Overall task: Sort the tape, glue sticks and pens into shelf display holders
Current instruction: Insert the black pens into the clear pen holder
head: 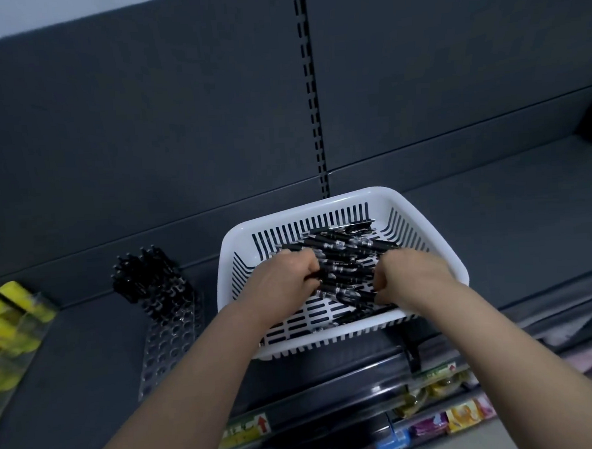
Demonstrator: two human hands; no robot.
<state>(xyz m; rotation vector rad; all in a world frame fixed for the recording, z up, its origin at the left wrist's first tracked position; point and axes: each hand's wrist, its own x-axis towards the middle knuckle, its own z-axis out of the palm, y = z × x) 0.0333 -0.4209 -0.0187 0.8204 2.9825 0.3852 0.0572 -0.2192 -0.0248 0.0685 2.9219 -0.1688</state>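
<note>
both hands (283, 280) (408, 275) bunched round pens (344, 256) in the basket (436, 237); loose ones outside either fist could slip free on lifting

Dark grey back panel (145, 129) rising behind shelf (510, 220); slotted upright (312, 103) running down centre; pale wall (54, 14) showing above.

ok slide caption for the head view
Left hand and right hand grip black pens in a white slotted plastic basket
</note>
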